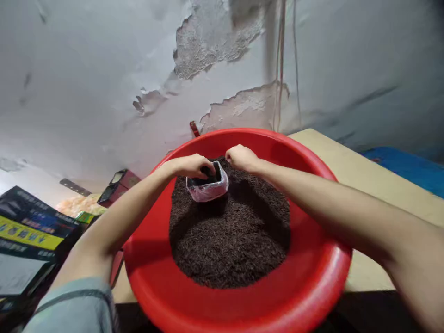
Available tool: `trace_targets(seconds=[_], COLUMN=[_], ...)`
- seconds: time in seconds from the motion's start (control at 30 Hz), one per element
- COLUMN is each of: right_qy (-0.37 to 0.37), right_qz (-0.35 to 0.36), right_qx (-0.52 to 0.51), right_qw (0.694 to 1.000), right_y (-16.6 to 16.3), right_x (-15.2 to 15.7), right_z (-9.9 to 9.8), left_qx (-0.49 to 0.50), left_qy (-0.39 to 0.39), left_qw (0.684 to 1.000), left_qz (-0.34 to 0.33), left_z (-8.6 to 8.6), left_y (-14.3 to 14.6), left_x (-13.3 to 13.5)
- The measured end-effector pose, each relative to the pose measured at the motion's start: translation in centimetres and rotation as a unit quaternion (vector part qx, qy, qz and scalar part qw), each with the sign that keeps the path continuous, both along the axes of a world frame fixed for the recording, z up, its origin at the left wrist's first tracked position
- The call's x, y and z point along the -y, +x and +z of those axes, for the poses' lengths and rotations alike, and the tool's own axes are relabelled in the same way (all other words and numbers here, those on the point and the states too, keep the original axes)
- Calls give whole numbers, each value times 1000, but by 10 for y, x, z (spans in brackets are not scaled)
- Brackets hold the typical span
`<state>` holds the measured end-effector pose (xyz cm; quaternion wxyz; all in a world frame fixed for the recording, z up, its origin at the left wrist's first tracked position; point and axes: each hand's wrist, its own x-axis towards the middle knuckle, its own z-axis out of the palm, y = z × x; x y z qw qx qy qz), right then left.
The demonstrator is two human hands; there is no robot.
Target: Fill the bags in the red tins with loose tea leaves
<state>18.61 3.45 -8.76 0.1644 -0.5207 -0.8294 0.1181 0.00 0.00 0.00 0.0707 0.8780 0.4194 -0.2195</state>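
Note:
A large red plastic tub [239, 305] holds a bed of dark brown, grainy loose material [232, 245]. Over the material, toward the back left, is a small clear plastic container [210, 190] with something dark inside. My left hand [195, 165] is closed over its back-left rim, fingertips reaching into it; a shadow falls just below the container, and I cannot tell whether it touches the material. To the right, my right hand [242, 158] is curled closed just above the material near the tub's far side. Its fingertips are turned away, so whatever they hold is hidden.
The tub stands on a pale wooden tabletop [367, 185] against a wall [104, 69] with peeling plaster. Printed dark packages [34, 236] and a maroon box [120, 187] crowd the left side. Something blue [405, 166] lies beyond the table at right. Cords [280, 69] hang down the wall.

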Motion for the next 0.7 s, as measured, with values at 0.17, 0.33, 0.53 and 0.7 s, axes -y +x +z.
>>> trace_targets(seconds=[0.17, 0.33, 0.53, 0.7], right_qy=[38, -20, -50, -57], right_qz=[45, 89, 66, 53], right_qx=[-146, -124, -157, -143], right_qw=[988, 988, 984, 987], right_y=[-12, -16, -19, -23], right_x=[14, 17, 15, 18], right_z=[3, -7, -10, -14], left_qx=[11, 100, 204, 276], left_qy=[4, 28, 1, -99], left_qw=[1000, 995, 979, 955], left_qz=[14, 7, 13, 49], left_z=[-7, -14, -21, -15], left_y=[-1, -11, -28, -42], left_x=[3, 4, 9, 13])
